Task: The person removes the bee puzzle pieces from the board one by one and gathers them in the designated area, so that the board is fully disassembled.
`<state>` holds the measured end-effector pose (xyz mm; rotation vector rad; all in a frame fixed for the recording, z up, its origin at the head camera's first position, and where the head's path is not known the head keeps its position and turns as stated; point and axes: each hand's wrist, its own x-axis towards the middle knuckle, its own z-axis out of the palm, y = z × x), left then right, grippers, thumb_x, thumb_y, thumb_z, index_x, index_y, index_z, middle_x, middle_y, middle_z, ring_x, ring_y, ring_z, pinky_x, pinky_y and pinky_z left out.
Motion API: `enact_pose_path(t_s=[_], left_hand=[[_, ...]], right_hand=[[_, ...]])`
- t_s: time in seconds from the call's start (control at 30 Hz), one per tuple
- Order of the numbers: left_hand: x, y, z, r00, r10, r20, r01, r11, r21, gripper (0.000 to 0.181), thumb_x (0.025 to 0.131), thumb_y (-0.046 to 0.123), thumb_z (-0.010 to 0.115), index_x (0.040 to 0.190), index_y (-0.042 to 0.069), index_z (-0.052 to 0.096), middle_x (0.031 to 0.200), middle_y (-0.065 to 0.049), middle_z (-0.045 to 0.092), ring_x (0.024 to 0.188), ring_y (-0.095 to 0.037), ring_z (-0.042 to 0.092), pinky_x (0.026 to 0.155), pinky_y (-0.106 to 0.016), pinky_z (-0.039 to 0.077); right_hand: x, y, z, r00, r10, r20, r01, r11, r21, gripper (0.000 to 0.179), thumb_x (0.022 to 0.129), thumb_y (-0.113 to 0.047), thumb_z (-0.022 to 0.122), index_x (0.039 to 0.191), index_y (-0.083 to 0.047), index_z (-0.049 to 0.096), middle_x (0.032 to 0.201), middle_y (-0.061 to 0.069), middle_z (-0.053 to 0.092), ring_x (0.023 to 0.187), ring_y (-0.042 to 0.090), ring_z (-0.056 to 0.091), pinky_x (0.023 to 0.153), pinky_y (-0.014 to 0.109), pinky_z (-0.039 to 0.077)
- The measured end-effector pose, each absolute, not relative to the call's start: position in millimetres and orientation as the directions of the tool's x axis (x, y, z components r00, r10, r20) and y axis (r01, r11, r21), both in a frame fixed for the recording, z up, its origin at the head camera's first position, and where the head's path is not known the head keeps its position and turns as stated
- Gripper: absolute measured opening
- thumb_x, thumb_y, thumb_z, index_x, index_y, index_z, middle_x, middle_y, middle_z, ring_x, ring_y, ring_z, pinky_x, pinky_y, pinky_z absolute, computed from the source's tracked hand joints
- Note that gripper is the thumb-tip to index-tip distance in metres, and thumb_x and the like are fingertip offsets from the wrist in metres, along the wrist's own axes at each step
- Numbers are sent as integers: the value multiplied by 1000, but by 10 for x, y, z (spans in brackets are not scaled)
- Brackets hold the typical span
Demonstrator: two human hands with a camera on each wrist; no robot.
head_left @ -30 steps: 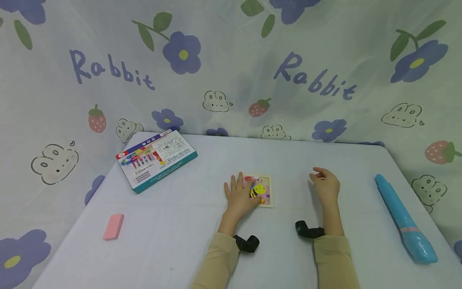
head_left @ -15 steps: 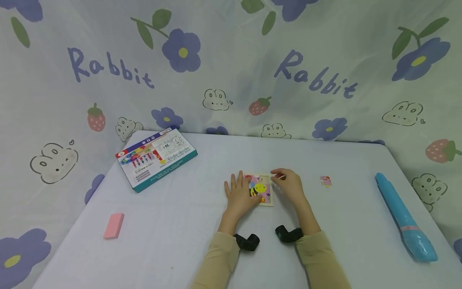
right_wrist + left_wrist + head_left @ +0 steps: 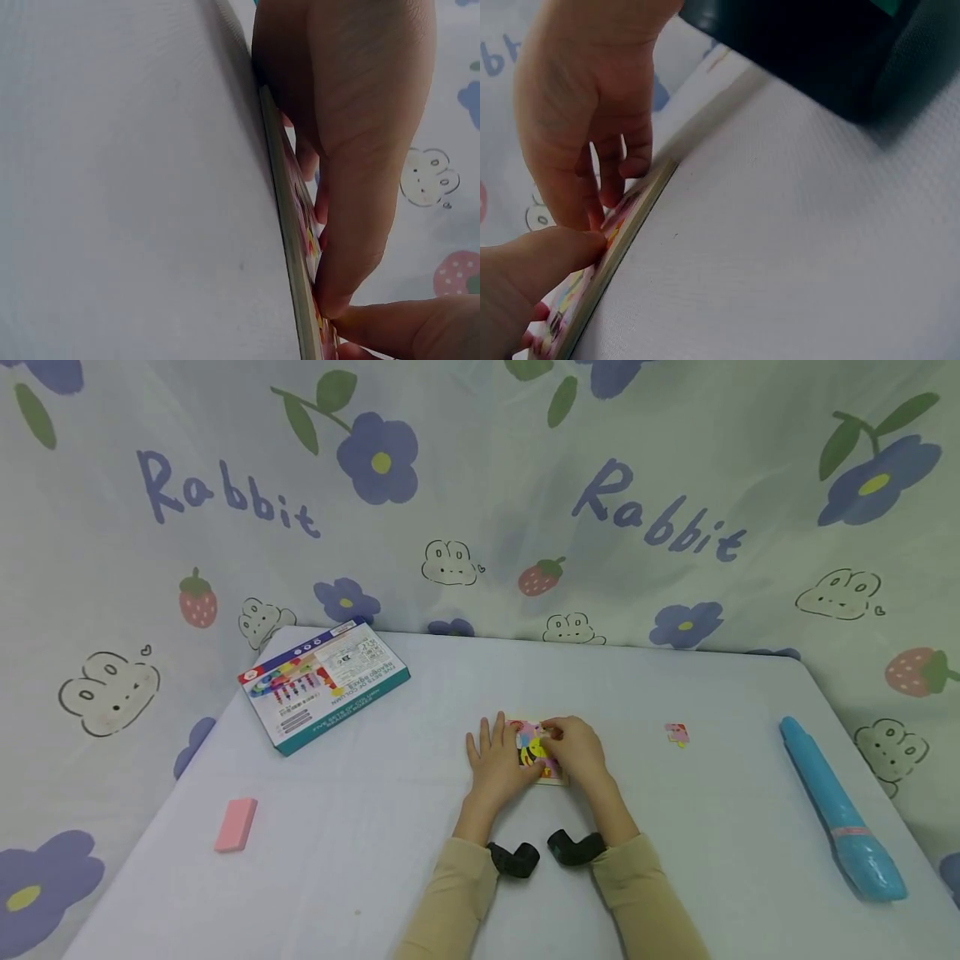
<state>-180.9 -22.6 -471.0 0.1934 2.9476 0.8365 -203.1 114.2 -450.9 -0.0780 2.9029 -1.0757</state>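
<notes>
A small square bee puzzle (image 3: 531, 748) in a pale wooden frame lies on the white table. My left hand (image 3: 497, 770) rests over its left side with spread fingers, its thumb on the picture near the front edge. At the upper right of the picture, the curled fingers and thumb of my right hand (image 3: 579, 750) pinch a puzzle piece, mostly hidden by the fingertips. The right wrist view shows the right thumb (image 3: 352, 232) down on the puzzle face, close to the left thumb (image 3: 405, 324). A loose pink puzzle piece (image 3: 677, 734) lies to the right.
A flat teal-edged toy box (image 3: 324, 685) lies at the back left, with a pink eraser-like block (image 3: 236, 825) in front of it. A long blue wrapped object (image 3: 843, 814) lies along the right edge. A printed curtain (image 3: 480, 502) hangs behind the table.
My right hand has moved left from the loose piece to the puzzle, bringing that piece into view. Its fingertips are now over the puzzle's upper right. The left hand has stayed in place.
</notes>
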Motion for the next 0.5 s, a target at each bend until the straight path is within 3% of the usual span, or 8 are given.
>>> enact_pose_path(t_s=[0.2, 0.5], left_hand=[[-1812, -237, -4729, -989, 145, -14, 119, 857, 502, 77, 79, 48, 66, 136, 4, 39, 151, -17, 20, 139, -38, 8, 107, -61, 2], [-1819, -226, -4745, -989, 148, -11, 124, 862, 492, 79, 79, 48, 66, 137, 1, 38, 151, -17, 21, 139, -39, 9, 107, -61, 3]], right_hand=[[-2048, 1111, -4538, -998, -42, -39, -6, 758, -653, 24, 82, -12, 65, 104, -2, 66, 75, 5, 50, 66, 16, 44, 56, 26, 32], [-2064, 1120, -4568, -998, -35, -61, 16, 736, -677, 24, 82, -13, 66, 104, -3, 64, 81, 5, 53, 70, 17, 47, 59, 27, 35]])
